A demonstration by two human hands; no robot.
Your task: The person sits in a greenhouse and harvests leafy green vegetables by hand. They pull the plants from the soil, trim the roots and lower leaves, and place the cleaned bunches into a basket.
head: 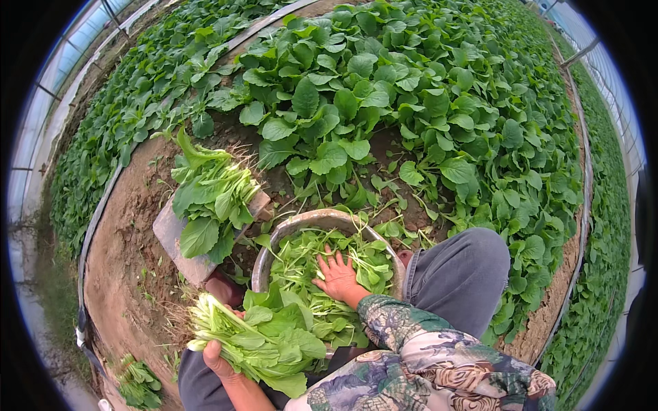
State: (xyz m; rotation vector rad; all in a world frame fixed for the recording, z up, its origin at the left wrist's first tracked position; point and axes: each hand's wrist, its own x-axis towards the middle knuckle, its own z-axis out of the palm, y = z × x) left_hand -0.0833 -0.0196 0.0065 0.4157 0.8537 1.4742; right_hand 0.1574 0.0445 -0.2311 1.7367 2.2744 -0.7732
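My left hand (220, 359) grips a bunch of leafy greens (267, 339) with pale stems, its roots pointing left and its leaves lying over the basin's near-left side. Inside the round metal basin (324, 215), which stands between my legs, lies a heap of loose green leaves and thin stems (303, 257). My right hand (339, 275) rests palm down on this heap, fingers spread. Whether any leaf is pinched under the palm is hidden. Another bunch of rooted greens (216, 190) lies on a small low wooden stool or board (180, 241) left of the basin.
Dense leafy plants (360, 97) grow in the bed ahead and to the right. A tied bundle of greens (138, 383) lies on bare soil (123, 303) at lower left. Black drip hoses (87, 262) edge the bed. Plastic greenhouse walls (611, 61) stand at both sides.
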